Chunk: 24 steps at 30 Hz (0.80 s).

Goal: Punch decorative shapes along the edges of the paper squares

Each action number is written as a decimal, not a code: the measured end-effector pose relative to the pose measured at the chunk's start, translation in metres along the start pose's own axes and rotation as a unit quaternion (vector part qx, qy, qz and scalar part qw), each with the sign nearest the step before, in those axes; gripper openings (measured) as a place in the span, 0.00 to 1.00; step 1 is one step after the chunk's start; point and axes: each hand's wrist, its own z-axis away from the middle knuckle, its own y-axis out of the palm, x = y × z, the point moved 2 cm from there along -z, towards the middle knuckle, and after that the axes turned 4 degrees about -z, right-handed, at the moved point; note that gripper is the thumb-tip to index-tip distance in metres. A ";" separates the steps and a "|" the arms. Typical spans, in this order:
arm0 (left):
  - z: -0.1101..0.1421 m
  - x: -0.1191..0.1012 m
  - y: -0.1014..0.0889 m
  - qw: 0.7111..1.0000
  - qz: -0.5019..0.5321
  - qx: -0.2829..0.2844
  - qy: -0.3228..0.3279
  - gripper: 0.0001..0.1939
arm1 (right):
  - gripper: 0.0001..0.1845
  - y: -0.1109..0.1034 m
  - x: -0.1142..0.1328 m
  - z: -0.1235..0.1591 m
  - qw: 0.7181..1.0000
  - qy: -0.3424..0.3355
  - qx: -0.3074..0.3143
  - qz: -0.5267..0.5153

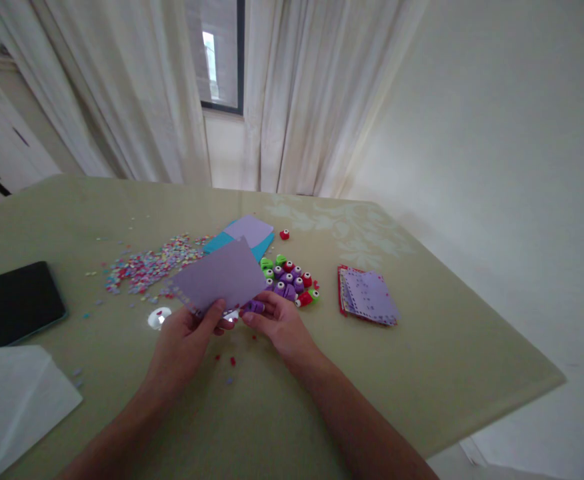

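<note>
The purple card is held tilted over the bench, well in from its far edge. The left hand has its fingers clamped on the card's lower edge, thumb on top, probably to steady it while leaving the face uncovered. The right hand is at the card's lower right corner, fingers bunched; whether they grip anything, I cannot tell. The googly-eyed pieces sit clustered just beyond that hand, seemingly for easy reach. Small coloured bits spread leftward. A stack of cards lies toward the bench's right edge, perhaps to stay clear of the loose bits. A black-screened device lies far left.
</note>
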 end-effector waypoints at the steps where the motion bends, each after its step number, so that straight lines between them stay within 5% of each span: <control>1: 0.000 -0.001 -0.001 1.000 -0.014 -0.001 0.008 0.23 | 0.30 0.000 0.000 0.000 1.000 0.006 0.002 0.015; 6: 0.003 -0.008 -0.001 1.000 -0.004 0.001 0.020 0.22 | 0.26 0.003 0.005 0.004 0.997 0.010 0.009 0.082; 24: 0.012 -0.018 -0.003 0.998 -0.041 -0.030 0.031 0.21 | 0.27 0.004 0.009 0.006 1.000 0.008 0.010 -0.022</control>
